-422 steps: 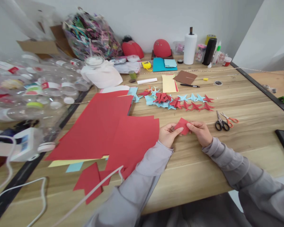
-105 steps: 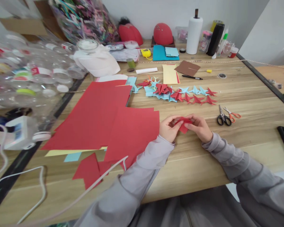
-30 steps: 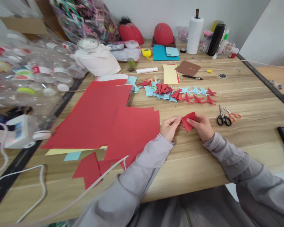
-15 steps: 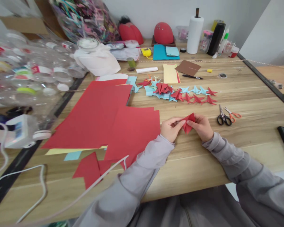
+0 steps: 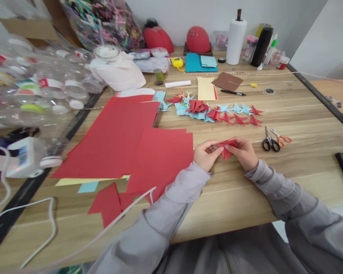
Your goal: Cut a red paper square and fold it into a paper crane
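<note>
Between my two hands is a small piece of folded red paper (image 5: 226, 152), held just above the wooden table. My left hand (image 5: 206, 155) pinches its left side between thumb and fingers. On the right side, my right hand (image 5: 246, 153) grips it with the thumb on the near face. The fingertips hide part of the folds. Beyond the hands lie several folded paper cranes, red ones (image 5: 239, 120) and light blue ones (image 5: 236, 109), in rows that lead into a heap. Large red paper sheets (image 5: 162, 156) spread out beside my left forearm.
Black-handled scissors (image 5: 271, 144) and orange-handled scissors (image 5: 281, 138) lie right of my hands. A white cable (image 5: 117, 219) crosses near my left sleeve. Red paper scraps (image 5: 107, 203) lie at front left. Plastic bottles (image 5: 51, 85) crowd the left side. A black pen (image 5: 233, 92) lies farther back.
The top point of the folded red paper has come down, so its upper edge now looks flatter between my fingers. Both hands stay in nearly the same place.
</note>
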`<control>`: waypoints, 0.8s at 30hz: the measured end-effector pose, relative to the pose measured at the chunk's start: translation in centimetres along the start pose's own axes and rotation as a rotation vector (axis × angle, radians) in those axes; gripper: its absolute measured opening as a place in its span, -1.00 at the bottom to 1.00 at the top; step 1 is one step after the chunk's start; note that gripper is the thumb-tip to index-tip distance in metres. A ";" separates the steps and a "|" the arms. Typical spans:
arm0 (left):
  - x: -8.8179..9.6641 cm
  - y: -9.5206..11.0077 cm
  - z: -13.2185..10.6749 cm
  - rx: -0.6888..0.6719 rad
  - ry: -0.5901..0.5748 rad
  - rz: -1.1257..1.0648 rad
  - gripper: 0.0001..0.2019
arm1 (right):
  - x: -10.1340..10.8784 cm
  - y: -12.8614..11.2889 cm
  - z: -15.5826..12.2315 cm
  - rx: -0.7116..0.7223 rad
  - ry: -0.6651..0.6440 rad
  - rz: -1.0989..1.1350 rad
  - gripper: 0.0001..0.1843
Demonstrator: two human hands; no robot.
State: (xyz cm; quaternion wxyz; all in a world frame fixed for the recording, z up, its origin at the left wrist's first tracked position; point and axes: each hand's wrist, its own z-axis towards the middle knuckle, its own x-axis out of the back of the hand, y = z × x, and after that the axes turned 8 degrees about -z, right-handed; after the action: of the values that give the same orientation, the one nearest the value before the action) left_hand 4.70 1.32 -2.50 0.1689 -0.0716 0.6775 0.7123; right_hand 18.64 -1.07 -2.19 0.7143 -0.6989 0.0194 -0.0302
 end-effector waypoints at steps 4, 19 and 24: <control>0.1 -0.1 0.1 -0.007 0.019 0.016 -0.89 | 0.0 0.0 -0.1 0.013 -0.043 -0.004 -0.67; 0.5 -0.3 -0.1 -0.301 -0.078 0.196 -0.86 | 0.4 0.2 0.0 0.050 -0.046 -0.057 -0.69; 0.7 -0.5 -0.2 -0.396 -0.176 0.273 -0.84 | 0.3 0.2 0.0 0.057 -0.093 -0.052 -0.72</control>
State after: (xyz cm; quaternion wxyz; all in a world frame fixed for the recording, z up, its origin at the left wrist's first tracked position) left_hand 4.16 1.21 -3.20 0.1123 0.0512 0.5106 0.8509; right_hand 18.94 -1.09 -2.41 0.7331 -0.6791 -0.0328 -0.0170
